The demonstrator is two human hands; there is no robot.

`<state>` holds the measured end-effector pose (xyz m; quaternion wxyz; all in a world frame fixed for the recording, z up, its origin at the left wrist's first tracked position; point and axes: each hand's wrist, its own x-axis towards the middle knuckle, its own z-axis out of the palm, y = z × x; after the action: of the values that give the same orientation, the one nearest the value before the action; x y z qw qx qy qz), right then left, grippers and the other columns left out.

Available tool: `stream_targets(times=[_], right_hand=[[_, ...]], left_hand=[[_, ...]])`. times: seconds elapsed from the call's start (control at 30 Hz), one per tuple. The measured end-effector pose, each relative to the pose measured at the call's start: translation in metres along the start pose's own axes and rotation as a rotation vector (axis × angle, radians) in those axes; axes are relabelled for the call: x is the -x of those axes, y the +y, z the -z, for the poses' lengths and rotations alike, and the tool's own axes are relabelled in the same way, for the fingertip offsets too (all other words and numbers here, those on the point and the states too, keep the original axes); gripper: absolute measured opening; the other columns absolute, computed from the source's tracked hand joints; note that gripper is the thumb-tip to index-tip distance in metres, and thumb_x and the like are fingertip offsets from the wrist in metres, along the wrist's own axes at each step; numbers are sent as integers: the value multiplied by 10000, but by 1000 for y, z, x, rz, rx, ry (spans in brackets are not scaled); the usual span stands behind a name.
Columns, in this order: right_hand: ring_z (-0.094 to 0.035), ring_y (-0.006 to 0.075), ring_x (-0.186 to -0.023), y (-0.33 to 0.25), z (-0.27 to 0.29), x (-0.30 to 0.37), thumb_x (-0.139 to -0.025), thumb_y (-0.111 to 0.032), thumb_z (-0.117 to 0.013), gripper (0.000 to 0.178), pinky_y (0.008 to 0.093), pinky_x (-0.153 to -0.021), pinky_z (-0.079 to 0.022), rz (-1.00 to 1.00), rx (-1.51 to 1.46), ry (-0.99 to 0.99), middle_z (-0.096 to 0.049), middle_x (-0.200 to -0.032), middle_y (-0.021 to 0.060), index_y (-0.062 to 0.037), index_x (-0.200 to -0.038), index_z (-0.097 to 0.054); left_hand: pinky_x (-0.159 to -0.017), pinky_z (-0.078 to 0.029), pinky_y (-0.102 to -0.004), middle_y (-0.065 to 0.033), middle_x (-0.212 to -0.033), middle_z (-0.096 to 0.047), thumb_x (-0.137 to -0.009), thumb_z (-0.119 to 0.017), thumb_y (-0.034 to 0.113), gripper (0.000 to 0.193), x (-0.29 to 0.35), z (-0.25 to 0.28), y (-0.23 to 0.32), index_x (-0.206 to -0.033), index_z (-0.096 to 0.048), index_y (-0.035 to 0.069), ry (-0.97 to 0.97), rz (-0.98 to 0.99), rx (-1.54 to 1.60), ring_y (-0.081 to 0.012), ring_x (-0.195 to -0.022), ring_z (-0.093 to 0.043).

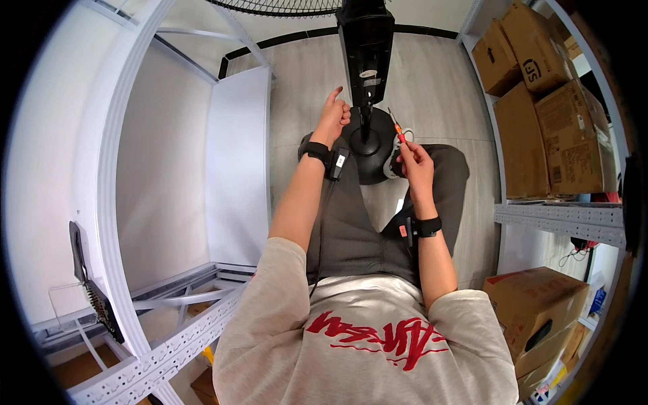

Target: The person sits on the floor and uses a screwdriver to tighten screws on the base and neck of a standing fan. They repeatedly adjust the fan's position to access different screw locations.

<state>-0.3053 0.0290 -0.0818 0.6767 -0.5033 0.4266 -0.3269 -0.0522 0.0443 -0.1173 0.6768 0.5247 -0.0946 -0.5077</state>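
Note:
My right hand [416, 165] grips a screwdriver [399, 133] by its red and orange handle, its thin metal shaft pointing up and away. My left hand [333, 120] is held beside the black fan column [367, 54], apart from it. One finger there is stretched out and the others are curled in; whatever they may enclose is hidden. The column belongs to a standing fan whose wire grille [283, 7] shows at the top edge. Its round black base [370, 165] rests on the floor between my legs, near a shoe [393, 160].
Cardboard boxes [550, 135] fill the metal shelf on the right, and another box [540, 304] stands lower down there. To the left rises a white metal rack [125, 155] with a white panel [237, 169]. Grey tiles [439, 88] cover the floor around the fan.

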Motion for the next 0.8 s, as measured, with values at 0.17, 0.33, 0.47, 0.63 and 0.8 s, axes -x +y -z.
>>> stream_targets(times=[0.17,0.33,0.47,0.63,0.8], right_hand=[[-468,13,-549,11,7,-2,-922,-211,-634,275,177,-482,-336,-51,2,1,-625,-713,-6,6,-1089,-618],[-449,15,-529,8,7,-7,-924,-199,-630,269,181,-472,-331,-68,-58,31,-617,-703,-10,12,-1090,-614],[-444,16,-517,4,-3,-7,-923,-193,-631,268,183,-466,-328,-73,-77,-4,-612,-696,-10,14,-1091,-612],[-450,15,-515,1,-3,-7,-920,-197,-635,269,182,-463,-330,-63,-91,-34,-615,-695,-7,10,-1091,-615],[-463,16,-519,-2,-8,-7,-914,-215,-644,279,184,-464,-340,-65,-59,-62,-624,-699,-4,7,-1081,-624]], left_hand=[[-423,-261,-209,4,-654,-394,-887,-315,42,587,-24,-7,12,-1465,-258,124,-19,37,-129,-71,-514,-339],[-420,-252,-208,10,-639,-396,-885,-302,41,530,-21,-15,12,-1410,-352,97,25,84,-138,-68,-503,-341],[-432,-276,-209,5,-659,-415,-886,-306,39,510,-15,-21,13,-1387,-378,92,45,45,-163,-75,-521,-368],[-440,-290,-216,-1,-672,-426,-886,-315,40,509,-3,-23,7,-1389,-376,93,50,47,-152,-81,-531,-385],[-446,-298,-223,-9,-674,-433,-890,-337,37,553,6,-16,0,-1434,-312,134,6,68,-115,-89,-538,-404]])
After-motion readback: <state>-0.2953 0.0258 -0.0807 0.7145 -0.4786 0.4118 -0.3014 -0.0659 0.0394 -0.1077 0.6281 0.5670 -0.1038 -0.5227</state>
